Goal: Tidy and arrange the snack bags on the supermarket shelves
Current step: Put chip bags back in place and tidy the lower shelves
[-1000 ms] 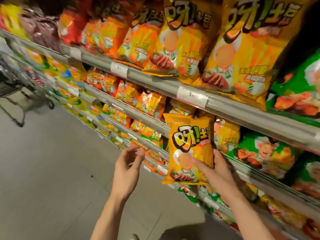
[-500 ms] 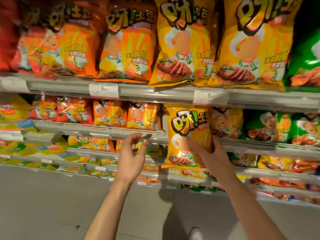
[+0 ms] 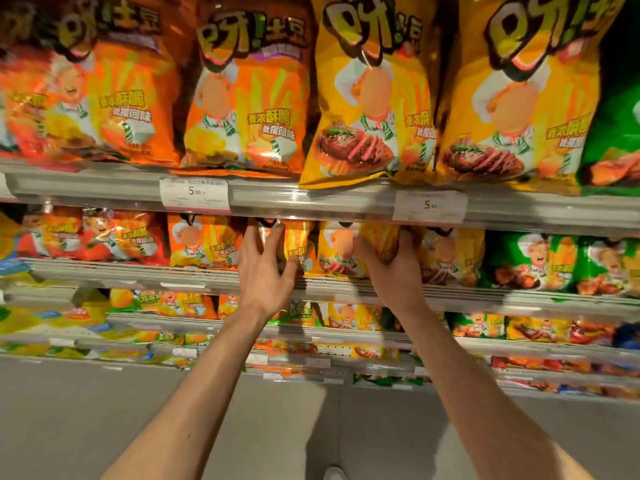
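My right hand (image 3: 391, 268) grips a small yellow steak-flavour snack bag (image 3: 341, 249) by its right side, with the bag standing in the second shelf row under the upper shelf rail (image 3: 311, 199). The bag's top is hidden behind that rail. My left hand (image 3: 268, 268) reaches into the same row with fingers spread, touching a small orange snack bag (image 3: 298, 244) just left of the yellow one. More small orange bags (image 3: 204, 240) stand to the left, and small yellow bags (image 3: 450, 258) to the right.
Large orange bags (image 3: 242, 91) and large yellow bags (image 3: 374, 91) fill the top shelf. Price tags (image 3: 194, 194) hang on the rail. Green bags (image 3: 540, 261) stand at the right of the second shelf. Lower shelves (image 3: 346, 330) hold mixed small bags. Grey floor lies below.
My right hand has pushed the yellow bag up and into the second shelf row. My left hand moved from free air to the orange bag beside it. The view came closer to the shelves.
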A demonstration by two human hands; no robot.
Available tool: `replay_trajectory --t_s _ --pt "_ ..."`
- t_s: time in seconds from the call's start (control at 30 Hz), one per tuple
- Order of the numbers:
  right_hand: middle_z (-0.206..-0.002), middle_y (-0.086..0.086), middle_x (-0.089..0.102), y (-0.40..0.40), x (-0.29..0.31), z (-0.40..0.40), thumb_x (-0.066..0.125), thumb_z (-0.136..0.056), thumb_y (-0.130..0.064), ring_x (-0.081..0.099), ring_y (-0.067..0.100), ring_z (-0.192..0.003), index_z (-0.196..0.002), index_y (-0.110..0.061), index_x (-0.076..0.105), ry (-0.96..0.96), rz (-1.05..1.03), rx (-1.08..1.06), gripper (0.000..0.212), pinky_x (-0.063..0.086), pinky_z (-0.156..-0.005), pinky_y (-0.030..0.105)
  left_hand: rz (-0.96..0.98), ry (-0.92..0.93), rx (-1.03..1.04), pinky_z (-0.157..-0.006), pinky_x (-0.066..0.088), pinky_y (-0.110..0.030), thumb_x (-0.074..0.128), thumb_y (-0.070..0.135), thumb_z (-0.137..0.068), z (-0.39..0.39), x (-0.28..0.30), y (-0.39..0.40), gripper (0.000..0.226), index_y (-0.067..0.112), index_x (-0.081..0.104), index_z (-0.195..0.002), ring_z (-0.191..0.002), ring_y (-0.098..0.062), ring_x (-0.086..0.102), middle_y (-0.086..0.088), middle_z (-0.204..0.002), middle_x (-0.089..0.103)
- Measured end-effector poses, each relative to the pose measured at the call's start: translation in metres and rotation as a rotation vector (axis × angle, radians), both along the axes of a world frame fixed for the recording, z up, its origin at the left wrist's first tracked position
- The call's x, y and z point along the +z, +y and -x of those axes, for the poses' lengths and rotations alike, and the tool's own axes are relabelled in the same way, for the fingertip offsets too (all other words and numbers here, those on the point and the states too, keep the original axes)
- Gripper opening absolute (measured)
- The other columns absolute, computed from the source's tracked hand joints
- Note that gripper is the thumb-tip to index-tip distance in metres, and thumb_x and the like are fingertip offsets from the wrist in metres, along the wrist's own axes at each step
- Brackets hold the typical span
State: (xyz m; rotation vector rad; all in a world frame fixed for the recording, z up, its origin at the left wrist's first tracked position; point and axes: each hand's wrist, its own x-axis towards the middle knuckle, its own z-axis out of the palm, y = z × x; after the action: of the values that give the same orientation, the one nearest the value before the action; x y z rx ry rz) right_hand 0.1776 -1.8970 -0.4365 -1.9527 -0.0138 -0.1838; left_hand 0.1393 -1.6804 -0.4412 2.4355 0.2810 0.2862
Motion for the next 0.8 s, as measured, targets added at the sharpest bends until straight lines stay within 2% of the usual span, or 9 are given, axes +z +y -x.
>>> replay_trajectory --t_s 0.07,0.1,0.17,0.23,0.3,0.5,0.7,0.8 --pt "-0.136 -0.003 0.057 0.0 -0.006 -0.003 0.067 -0.09 -0.056 0.056 0.012 -0.123 -0.151 -0.016 0.039 -0.03 0.019 0.009 0.078 0.044 -0.096 0.02 -0.008 -0.003 -0.006 -0.126 0.017 -0.05 0.063 0.033 -0.101 0.0 -0.002 0.0 0.067 0.021 0.034 -0.16 -0.159 -0.034 0.004 -0.018 -0.171 0.004" --pt "-0.143 0.0 0.054 -0.001 -0.009 -0.002 0.068 -0.089 -0.058 0.053 0.014 -0.13 -0.154 -0.017 0.035 -0.04 0.015 0.019 0.083 0.044 -0.101 0.021 -0.01 -0.003 -0.009 -0.126 0.018 -0.05 0.063 0.034 -0.101 0.0 -0.004 0.0 0.067 0.022 0.034 -0.161 -0.159 -0.034 0.004 -0.018 -0.171 0.003" --pt "-0.15 -0.006 0.048 -0.003 -0.013 0.006 0.071 -0.085 -0.066 0.049 0.006 -0.135 -0.155 -0.028 0.03 -0.058 -0.001 0.039 0.09 0.042 -0.106 0.016 0.0 -0.003 -0.019 -0.125 0.018 -0.051 0.063 0.036 -0.101 0.001 -0.006 0.001 0.067 0.022 0.034 -0.161 -0.159 -0.033 0.003 -0.018 -0.171 0.003" --pt "-0.151 -0.006 0.047 -0.004 -0.019 0.012 0.073 -0.084 -0.066 0.048 0.007 -0.137 -0.156 -0.031 0.029 -0.057 0.022 0.06 0.091 0.044 -0.107 0.022 0.012 0.005 -0.028 -0.126 0.018 -0.052 0.062 0.037 -0.102 0.001 -0.008 0.003 0.068 0.024 0.033 -0.161 -0.16 -0.032 0.001 -0.016 -0.172 0.001" --pt "-0.152 -0.001 0.047 -0.004 -0.022 0.009 0.075 -0.086 -0.059 0.048 0.014 -0.138 -0.158 -0.025 0.028 -0.031 0.057 0.06 0.093 0.046 -0.108 0.032 0.036 0.016 -0.039 -0.127 0.018 -0.053 0.062 0.037 -0.102 0.001 -0.008 0.004 0.068 0.026 0.031 -0.162 -0.16 -0.03 0.0 -0.014 -0.172 -0.001" --pt "-0.144 0.006 0.056 -0.011 -0.021 0.001 0.073 -0.088 -0.054 0.056 0.025 -0.132 -0.154 -0.016 0.034 0.095 0.168 0.096 0.085 0.05 -0.107 0.045 0.097 0.043 -0.05 -0.129 0.015 -0.049 0.063 0.036 -0.101 0.001 -0.004 0.007 0.073 0.026 0.027 -0.163 -0.161 -0.025 -0.003 -0.008 -0.173 -0.006" --pt "-0.138 0.003 0.062 -0.017 -0.01 0.005 0.073 -0.09 -0.05 0.059 0.021 -0.127 -0.147 -0.018 0.047 0.114 0.162 0.133 0.07 0.051 -0.106 0.042 0.169 0.049 -0.076 -0.127 0.015 -0.042 0.065 0.03 -0.101 0.008 0.005 0.015 0.068 0.026 0.032 -0.161 -0.16 -0.021 0.001 -0.004 -0.174 0.002" --pt "-0.126 0.004 0.069 -0.021 -0.003 0.012 0.073 -0.095 -0.03 0.064 0.019 -0.118 -0.133 -0.012 0.059 0.077 0.035 0.071 0.044 0.054 -0.101 0.033 0.208 0.008 -0.024 -0.126 0.021 -0.041 0.066 0.028 -0.1 0.015 0.011 0.02 0.06 0.021 0.042 -0.155 -0.158 -0.024 0.015 -0.005 -0.171 0.015"
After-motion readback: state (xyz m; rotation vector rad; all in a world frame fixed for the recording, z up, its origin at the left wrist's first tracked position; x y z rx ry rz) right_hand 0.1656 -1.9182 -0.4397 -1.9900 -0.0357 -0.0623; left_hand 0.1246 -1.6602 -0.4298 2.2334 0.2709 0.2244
